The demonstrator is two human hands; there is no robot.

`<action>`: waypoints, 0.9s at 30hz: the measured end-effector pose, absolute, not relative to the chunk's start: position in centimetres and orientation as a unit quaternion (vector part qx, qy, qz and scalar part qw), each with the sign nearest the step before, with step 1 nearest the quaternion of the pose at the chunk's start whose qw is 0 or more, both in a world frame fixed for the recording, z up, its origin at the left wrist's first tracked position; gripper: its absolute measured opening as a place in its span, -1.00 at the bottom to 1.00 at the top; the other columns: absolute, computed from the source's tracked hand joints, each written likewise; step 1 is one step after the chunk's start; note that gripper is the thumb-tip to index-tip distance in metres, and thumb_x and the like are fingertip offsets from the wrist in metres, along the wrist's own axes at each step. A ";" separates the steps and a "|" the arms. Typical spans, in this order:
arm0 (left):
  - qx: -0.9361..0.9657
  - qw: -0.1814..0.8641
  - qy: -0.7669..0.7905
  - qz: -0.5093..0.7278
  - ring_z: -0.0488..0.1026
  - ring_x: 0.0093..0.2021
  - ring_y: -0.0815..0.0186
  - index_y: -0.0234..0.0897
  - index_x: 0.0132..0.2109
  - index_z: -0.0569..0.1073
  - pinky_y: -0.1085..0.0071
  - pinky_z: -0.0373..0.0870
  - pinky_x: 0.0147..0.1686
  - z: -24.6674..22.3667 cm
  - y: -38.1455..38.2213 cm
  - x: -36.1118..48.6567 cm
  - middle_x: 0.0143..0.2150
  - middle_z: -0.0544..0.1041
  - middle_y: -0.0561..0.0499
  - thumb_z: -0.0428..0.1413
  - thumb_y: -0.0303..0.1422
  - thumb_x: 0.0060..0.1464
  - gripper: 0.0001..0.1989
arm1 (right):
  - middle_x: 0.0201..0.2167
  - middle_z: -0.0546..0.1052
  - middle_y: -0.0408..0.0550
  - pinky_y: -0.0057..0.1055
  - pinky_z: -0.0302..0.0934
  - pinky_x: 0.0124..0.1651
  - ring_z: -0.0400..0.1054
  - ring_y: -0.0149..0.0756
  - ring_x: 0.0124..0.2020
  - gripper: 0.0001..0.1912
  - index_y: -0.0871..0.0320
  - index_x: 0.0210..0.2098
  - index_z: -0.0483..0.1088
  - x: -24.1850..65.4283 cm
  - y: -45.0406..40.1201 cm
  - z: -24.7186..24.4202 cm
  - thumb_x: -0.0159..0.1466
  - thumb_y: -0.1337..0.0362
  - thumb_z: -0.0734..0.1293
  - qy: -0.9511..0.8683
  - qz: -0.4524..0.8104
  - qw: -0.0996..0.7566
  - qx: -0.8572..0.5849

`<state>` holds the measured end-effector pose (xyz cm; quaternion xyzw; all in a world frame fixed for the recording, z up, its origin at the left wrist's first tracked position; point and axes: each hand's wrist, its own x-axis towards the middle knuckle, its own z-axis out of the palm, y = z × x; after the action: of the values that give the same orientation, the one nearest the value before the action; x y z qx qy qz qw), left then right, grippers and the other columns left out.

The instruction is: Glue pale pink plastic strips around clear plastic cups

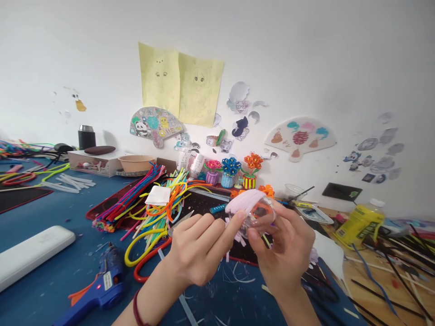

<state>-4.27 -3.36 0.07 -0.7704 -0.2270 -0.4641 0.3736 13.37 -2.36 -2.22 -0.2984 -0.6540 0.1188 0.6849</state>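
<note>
My right hand [287, 242] grips a small clear plastic cup [253, 222] by its rim, thumb on the near side and fingers round the far side. Pale pink fuzzy strips [246, 200] cover part of the cup's left and upper side. My left hand [202, 246] is mostly curled, its index finger stretched out and its tip pressing against the pink strips. The left thumb and palm are hidden, so I cannot tell whether anything is in them. Bits of pale pink strip hang below the cup over a dark mat.
A blue glue gun [107, 285] with a red light lies front left, near a white case [34, 256]. Bundled coloured pipe cleaners [136, 194] and scissors [149, 267] lie left of centre. Pipe-cleaner flower pots [227, 174] stand at the wall. A yellow-labelled bottle [362, 222] stands right.
</note>
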 end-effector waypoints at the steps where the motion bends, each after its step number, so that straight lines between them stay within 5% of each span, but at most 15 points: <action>1: -0.770 0.367 -0.229 -0.470 0.32 -0.52 0.35 -0.53 0.07 0.45 0.39 0.21 -0.54 0.1 -3.5 -4.2 -0.51 0.51 0.03 0.07 -0.56 0.19 -0.70 | -0.05 0.42 0.04 -0.22 0.45 -0.34 0.43 -0.26 -0.35 -0.55 -0.07 0.02 0.21 13.4 -2.3 -2.2 0.21 0.30 0.42 -0.655 0.117 0.685 -0.296; 6: -0.757 0.219 -0.253 -0.562 0.37 -0.46 0.40 -0.37 0.03 0.47 0.45 0.34 -0.45 0.4 -4.7 -3.7 -0.41 0.59 0.04 0.11 -0.62 0.13 -0.68 | 0.06 0.39 0.07 -0.18 0.48 -0.31 0.47 -0.23 -0.30 -0.57 -0.08 0.01 0.24 13.5 -1.9 -2.7 0.21 0.30 0.42 -0.673 0.060 0.691 -0.257; 10: -0.731 0.170 -0.236 -0.618 0.41 -0.50 0.42 -0.31 -0.03 0.47 0.48 0.36 -0.49 0.8 -5.4 -3.3 -0.40 0.60 0.04 0.12 -0.64 0.07 -0.68 | -0.03 0.46 0.07 0.01 0.48 -0.16 0.50 -0.16 -0.25 -0.56 -0.03 0.02 0.27 13.6 -1.2 -2.9 0.20 0.31 0.44 -0.691 0.007 0.691 -0.210; 14: -0.703 0.112 -0.258 -0.653 0.44 -0.51 0.41 -0.27 -0.15 0.45 0.49 0.39 -0.50 1.0 -5.5 -2.9 -0.43 0.57 0.05 0.21 -0.48 0.11 -0.85 | 0.02 0.46 0.07 0.07 0.42 -0.02 0.46 -0.02 0.00 -0.49 0.00 0.03 0.34 13.7 -0.6 -2.8 0.13 0.39 0.49 -0.692 -0.032 0.706 -0.151; 27: -0.705 0.060 -0.270 -0.653 0.41 -0.45 0.46 -0.29 -0.25 0.44 0.51 0.35 -0.41 1.4 -5.5 -3.0 -0.42 0.55 0.10 0.25 -0.51 0.08 -0.87 | 0.23 0.32 -0.02 -0.17 0.41 0.10 0.32 -0.19 0.19 -0.30 -0.09 0.23 0.26 13.3 -0.9 -2.1 0.18 0.54 0.41 -0.719 -0.120 0.674 -0.121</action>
<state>-2.99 -5.54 1.39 -0.7047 -0.2701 -0.6534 0.0596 13.32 -0.89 -2.13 -0.1208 -0.7185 -0.1198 0.6744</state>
